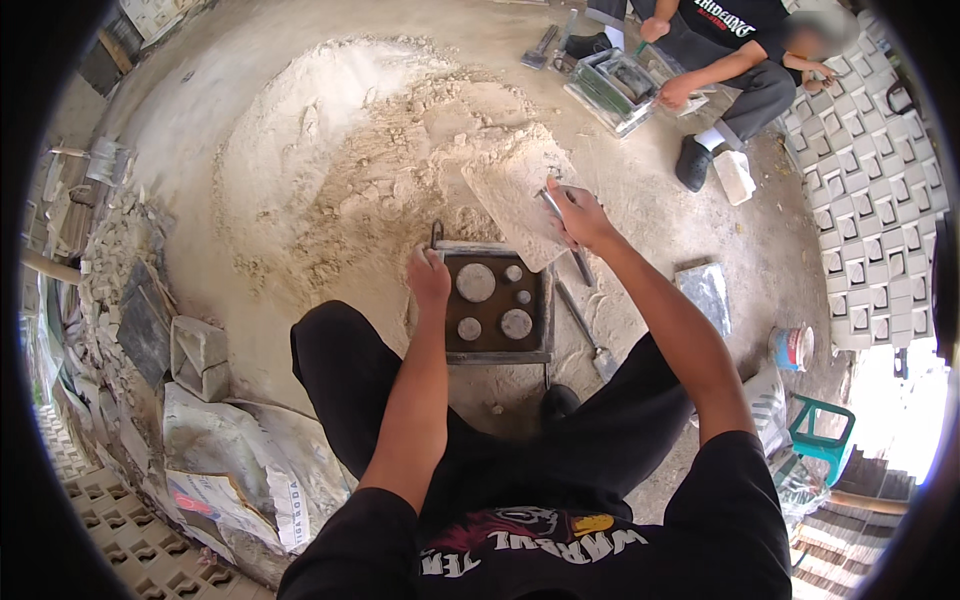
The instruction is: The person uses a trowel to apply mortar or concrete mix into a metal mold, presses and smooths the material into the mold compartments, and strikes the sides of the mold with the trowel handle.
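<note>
Between my knees a square metal mold [500, 357] lies on the ground, with several round grey discs of different sizes inside it. My left hand [428, 277] is closed on the mold's upper left edge, near a small upright loop handle [437, 232]. My right hand [580, 215] grips the handle of a wide, flat rectangular trowel [522, 205]. Pale sandy powder covers the trowel's blade, and its near corner reaches over the mold's upper right corner. Beyond it spreads a large heap of sandy powder [330, 130].
A small spatula [603, 360] lies right of the mold. At the far right a co-worker's hand [677, 92] is at another mold [620, 85]. Stacked pale blocks [860, 180] line the right side. A green stool [822, 435], a tin [790, 348] and sacks [225, 440] stand around me.
</note>
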`<state>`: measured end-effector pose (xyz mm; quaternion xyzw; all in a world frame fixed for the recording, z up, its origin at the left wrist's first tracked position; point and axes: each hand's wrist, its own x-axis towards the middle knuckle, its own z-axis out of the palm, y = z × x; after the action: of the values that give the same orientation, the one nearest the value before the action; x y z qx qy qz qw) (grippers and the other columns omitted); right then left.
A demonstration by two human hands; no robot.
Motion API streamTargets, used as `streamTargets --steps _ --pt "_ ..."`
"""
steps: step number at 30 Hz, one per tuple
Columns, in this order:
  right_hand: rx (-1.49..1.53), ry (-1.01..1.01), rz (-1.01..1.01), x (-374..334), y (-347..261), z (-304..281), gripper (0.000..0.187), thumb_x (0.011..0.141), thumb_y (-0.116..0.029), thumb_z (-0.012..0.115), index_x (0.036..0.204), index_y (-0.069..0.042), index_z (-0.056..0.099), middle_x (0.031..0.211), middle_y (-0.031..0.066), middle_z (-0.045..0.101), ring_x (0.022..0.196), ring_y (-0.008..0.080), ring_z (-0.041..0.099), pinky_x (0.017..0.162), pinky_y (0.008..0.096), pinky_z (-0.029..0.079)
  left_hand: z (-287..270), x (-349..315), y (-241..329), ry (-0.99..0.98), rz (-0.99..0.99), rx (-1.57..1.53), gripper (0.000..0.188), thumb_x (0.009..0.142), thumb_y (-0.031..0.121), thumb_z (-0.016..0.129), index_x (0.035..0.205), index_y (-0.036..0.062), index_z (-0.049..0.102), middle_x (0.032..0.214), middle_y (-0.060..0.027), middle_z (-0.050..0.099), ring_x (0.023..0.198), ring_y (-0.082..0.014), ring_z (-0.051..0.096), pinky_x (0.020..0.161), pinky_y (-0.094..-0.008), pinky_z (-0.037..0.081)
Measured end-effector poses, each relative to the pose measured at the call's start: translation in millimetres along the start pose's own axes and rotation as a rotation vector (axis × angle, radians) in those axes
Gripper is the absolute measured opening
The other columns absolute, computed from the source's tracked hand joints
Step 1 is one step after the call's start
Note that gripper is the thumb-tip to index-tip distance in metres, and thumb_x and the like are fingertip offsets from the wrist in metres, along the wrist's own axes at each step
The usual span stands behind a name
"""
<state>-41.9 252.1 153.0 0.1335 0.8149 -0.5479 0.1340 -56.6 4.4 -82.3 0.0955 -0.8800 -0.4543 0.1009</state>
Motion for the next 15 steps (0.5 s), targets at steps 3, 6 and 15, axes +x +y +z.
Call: streamTargets --steps 3,6,15 --pt "-0.057 -0.080 0.004 -33.0 13.9 -22.1 0.058 0.094 -0.057 0.044 0.080 -0.002 0.054 0.054 0.0009 0.044 0.036 0.0093 0.040 0.034 0.0261 0.032 -2.7 -2.2 2.2 0.006 0.038 -0.056 0.031 0.092 0.022 0.044 0.106 -0.0009 0.059 0.103 -0.0212 0.061 0.102 -0.0385 0.055 0.089 -0.0474 0.042" --pt "-0.109 -0.152 -0.007 -48.5 38.7 -35.4 0.056 0.095 -0.053 0.046 0.075 -0.002 0.054 0.053 0.0012 0.045 0.035 0.0091 0.039 0.033 0.0259 0.032 -13.2 -5.3 14.7 0.034 0.099 -0.097 0.029 0.092 0.022 0.046 0.104 -0.0017 0.059 0.098 -0.0208 0.062 0.096 -0.0391 0.057 0.086 -0.0465 0.043" --pt "-0.486 -0.263 -0.364 -67.8 86.6 -19.9 0.063 0.089 -0.058 0.054 0.060 -0.002 0.050 0.051 0.0023 0.040 0.047 0.0110 0.037 0.046 0.0303 0.033 -51.0 -16.3 40.4 -0.224 0.007 -0.553 0.042 0.098 0.034 0.044 0.099 -0.0033 0.062 0.084 -0.0139 0.067 0.081 -0.0293 0.063 0.079 -0.0366 0.049"
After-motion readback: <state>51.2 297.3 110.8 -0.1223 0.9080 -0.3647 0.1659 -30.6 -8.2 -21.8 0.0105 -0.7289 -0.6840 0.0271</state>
